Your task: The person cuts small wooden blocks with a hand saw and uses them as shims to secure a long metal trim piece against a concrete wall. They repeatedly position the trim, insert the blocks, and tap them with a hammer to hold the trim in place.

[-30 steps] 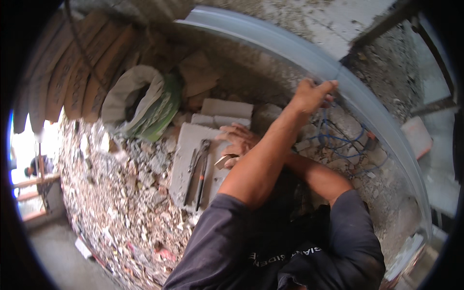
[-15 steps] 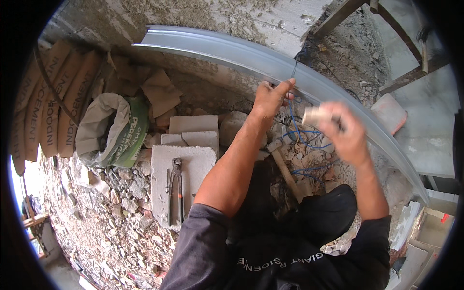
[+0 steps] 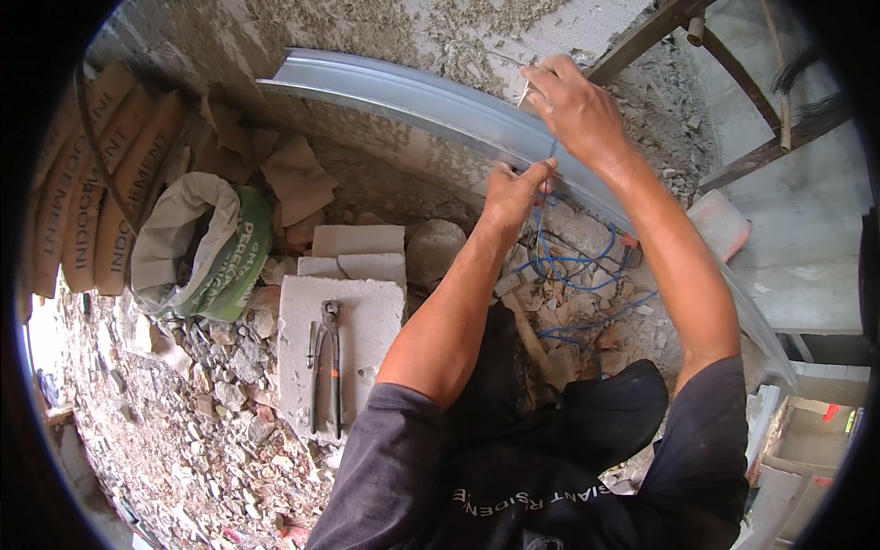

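Note:
A long grey metal channel [image 3: 403,99] runs along the foot of the rough wall. Against its near edge, my left hand [image 3: 515,197] is closed, thumb and fingers pinching a thin dark string or wire [image 3: 554,147] that rises across the channel. My right hand [image 3: 579,112] reaches over the channel to the wall and is closed around a small, pale, block-like piece [image 3: 526,95], mostly hidden by the fingers. Below my hands, loose blue cord [image 3: 587,286] lies on the rubble. A hammer handle [image 3: 527,335] lies near my knees.
Pincers [image 3: 332,367] and a thin rod-like tool rest on a pale block [image 3: 291,353] to the left. Beyond stand an open green-and-white sack [image 3: 240,266] and stacked brown paper sacks [image 3: 115,192]. Broken rubble [image 3: 202,431] covers the ground. A frame of bars [image 3: 733,82] is at the far right.
My right hand has moved up and left, over the channel to the wall, with the pale piece still in it. My left hand stays at the channel's edge, still pinching.

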### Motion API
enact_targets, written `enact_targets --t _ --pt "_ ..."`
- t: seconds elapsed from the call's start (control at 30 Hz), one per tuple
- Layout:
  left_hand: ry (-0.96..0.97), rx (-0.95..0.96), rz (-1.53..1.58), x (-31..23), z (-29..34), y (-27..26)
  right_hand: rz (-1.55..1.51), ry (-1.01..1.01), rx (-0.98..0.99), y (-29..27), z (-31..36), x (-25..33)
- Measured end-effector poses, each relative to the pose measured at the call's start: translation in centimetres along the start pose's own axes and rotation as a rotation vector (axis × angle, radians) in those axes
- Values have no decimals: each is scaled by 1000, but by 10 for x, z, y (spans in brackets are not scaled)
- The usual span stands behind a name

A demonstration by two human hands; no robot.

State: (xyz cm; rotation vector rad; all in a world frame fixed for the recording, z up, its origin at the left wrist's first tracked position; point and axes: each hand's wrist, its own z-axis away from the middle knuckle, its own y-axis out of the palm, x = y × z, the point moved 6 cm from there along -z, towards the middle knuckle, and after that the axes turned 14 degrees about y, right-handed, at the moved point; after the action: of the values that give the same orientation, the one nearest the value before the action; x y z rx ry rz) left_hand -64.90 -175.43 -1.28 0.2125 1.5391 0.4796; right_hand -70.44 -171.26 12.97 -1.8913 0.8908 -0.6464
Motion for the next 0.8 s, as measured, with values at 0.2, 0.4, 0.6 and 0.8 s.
enact_targets --t 0.2,0.4,0.6,0.8 --pt "-16 -105 38 -9 5 4 -3 155 45 -1 -2 -5" --pt "-24 -124 40 -2 4 1 -29 142 -6 4 -1 -2" --pt "-15 -118 74 -3 8 1 -89 252 78 16 2 -4" --pt "-12 -123 77 0 8 -1 -84 223 75 25 2 0"
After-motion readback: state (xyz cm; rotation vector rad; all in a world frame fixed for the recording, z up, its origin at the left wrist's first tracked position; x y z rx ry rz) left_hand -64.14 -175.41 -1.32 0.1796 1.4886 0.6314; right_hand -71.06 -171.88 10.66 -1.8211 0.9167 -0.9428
